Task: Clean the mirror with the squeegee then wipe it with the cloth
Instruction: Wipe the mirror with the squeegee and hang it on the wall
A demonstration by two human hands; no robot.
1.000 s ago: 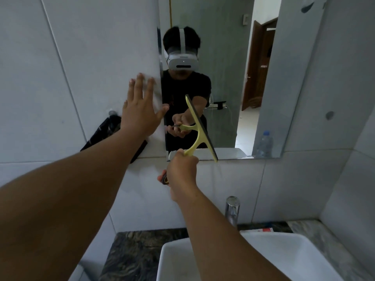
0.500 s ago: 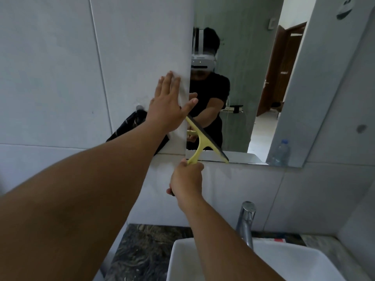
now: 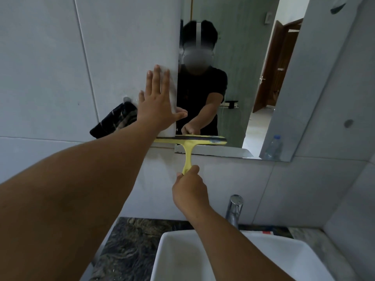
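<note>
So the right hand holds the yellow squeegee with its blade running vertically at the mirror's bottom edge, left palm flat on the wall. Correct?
Not quite. In the head view the squeegee blade lies horizontal along the mirror bottom edge, not vertical. The rest holds: right hand grips the handle, left hand is flat on the wall.

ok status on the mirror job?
Right hand grips squeegee, blade level at mirror bottom edge. Left hand flat on wall. Cloth unused.

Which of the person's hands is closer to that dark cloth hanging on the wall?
Left. The left hand is flat on the wall beside the dark cloth; the right hand grips the squeegee lower, toward the sink.
</note>
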